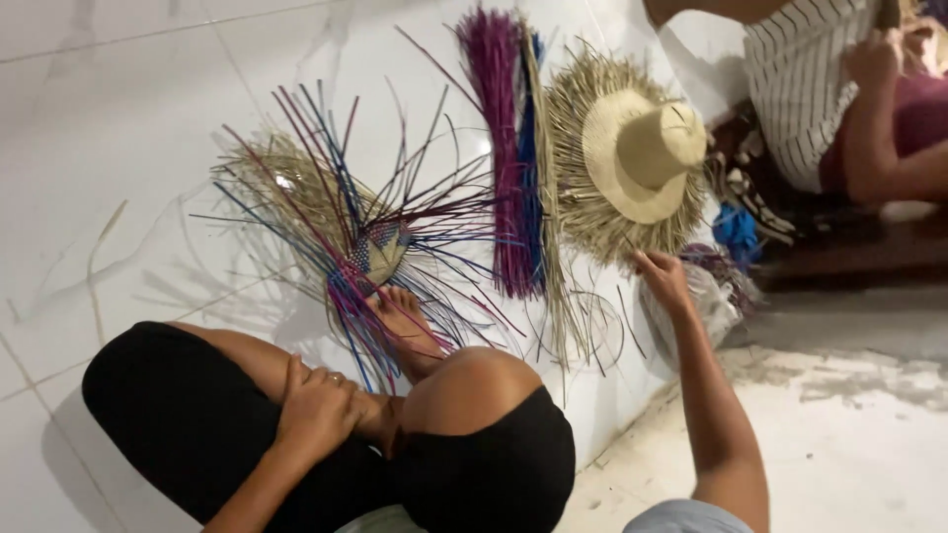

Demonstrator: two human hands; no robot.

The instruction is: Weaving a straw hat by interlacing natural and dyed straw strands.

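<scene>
My right hand reaches out to the frayed lower edge of a pale, unfinished straw hat lying on the white tiled floor. Its fingertips touch the loose fringe, and I cannot see whether they pinch any strands. My left hand rests on my own ankle, holding nothing. My bare foot presses on a half-woven piece with long blue, purple and natural strands fanning out around it.
A bundle of purple and blue straw lies between the two woven pieces. A clear plastic bag sits by my right hand. Another person in a striped shirt sits at the top right. A bare concrete floor begins at the right.
</scene>
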